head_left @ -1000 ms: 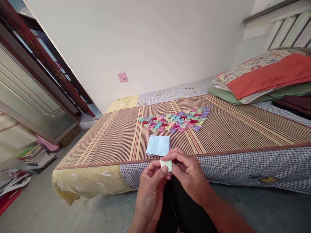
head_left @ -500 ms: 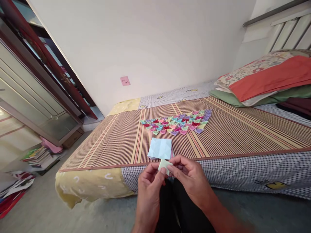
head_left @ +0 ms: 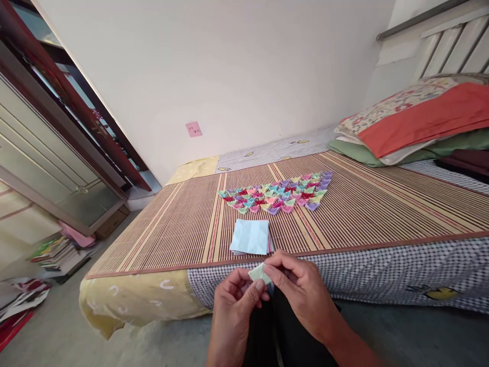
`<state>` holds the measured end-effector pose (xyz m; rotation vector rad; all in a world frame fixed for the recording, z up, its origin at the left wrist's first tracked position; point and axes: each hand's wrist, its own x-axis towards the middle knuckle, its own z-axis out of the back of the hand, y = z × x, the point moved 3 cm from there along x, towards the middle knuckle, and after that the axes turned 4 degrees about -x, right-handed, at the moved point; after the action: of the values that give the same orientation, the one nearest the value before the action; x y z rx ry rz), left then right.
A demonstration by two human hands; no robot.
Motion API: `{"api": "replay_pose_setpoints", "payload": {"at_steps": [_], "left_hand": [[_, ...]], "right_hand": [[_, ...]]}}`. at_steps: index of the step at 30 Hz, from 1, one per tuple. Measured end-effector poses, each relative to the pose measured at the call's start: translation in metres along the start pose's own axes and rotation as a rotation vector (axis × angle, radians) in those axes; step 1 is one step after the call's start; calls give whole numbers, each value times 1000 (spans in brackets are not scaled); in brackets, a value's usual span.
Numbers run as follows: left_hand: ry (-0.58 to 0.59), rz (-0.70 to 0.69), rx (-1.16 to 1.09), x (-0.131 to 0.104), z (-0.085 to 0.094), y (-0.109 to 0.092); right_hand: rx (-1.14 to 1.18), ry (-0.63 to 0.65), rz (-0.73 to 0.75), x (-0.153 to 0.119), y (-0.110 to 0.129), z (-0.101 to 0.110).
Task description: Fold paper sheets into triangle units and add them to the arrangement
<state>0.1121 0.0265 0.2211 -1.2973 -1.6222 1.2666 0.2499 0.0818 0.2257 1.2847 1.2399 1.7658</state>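
A small folded piece of pale green paper (head_left: pixel 258 273) is held up in front of the bed's near edge. My left hand (head_left: pixel 239 295) pinches its lower left side between thumb and fingers. From the right, my right hand (head_left: pixel 296 285) grips the same paper with thumb and forefinger at its upper right edge. Just beyond the hands lies a stack of creased square paper (head_left: pixel 250 236), light blue on top, with pink edges showing beneath. Farther back, several small folded paper boats (head_left: pixel 273 194) in many colours stand in rows close together.
A striped bamboo mat (head_left: pixel 171 224) covers the bed. A red-and-floral pillow (head_left: pixel 416 117) lies on green bedding at the right. A pink note (head_left: pixel 193 129) is on the wall. Books (head_left: pixel 57 255) are piled on the floor at left.
The pale green paper has turned and now shows a flatter, more pointed shape. Both hands still hold it and sit slightly lower in view; the camera has shifted a little.
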Motion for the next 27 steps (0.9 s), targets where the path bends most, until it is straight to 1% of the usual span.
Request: {"api": "replay_pose_setpoints", "payload": {"at_steps": [4,9,12,14,17,19,21,24,27], "left_hand": [[35,65,-43,2,0,3],[-5,49,-47,4,1,4],[2,45,-32,4,0,3],[13,32,-13,4,1,2],[14,4,37,5,6,-2],[17,11,57,5,8,-4],[8,14,51,5,9,-5],[-27,-29,22,4,8,-8],[-8,-15,-24,4,4,-10]], "right_hand": [[21,-34,-6,1,-1,1],[-60,-35,22,4,1,2],[-93,-55,37,7,3,3],[-84,-41,16,8,3,3],[-82,20,-19,8,2,1],[-73,51,-39,8,1,-1],[-37,63,-63,9,0,-3],[22,69,-87,9,-2,-6],[61,89,-86,8,-2,-8]]}}
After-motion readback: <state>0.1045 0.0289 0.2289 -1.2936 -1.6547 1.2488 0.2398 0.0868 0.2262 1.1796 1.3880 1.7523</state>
